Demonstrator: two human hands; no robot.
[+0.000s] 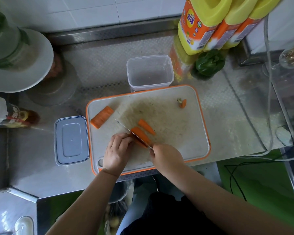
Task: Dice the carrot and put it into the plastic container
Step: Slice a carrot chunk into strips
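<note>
left hand [118,150]: fingers curled down on the near end of a carrot piece [140,135], pinning it to the board [185,133]
right hand [166,158]: fingers wrapped round the handle of the knife [129,130]; the handle itself is hidden in the fist
knife: thin blade runs from the right hand up and left, lying along the held carrot piece, tip free over the board
carrot: in several pieces, all on the board; the held piece near the middle; a tapered piece [146,127] just beside it on the right; a thick chunk [101,117] at the left of the board, apart from the others; the top end [182,102] with a bit of green stub near the far right corner
board: pale with an orange rim, on the steel tabletop [41,167]
container [150,72]: clear plastic, upright and open, touching the far edge of the board; nothing orange in it
lid [71,140]: flat on the tabletop, just beside the left edge of the board
green pepper [209,62]: right of the container, in front of the yellow bottles [210,22]
plate [20,63]: far left, holding greens
</note>
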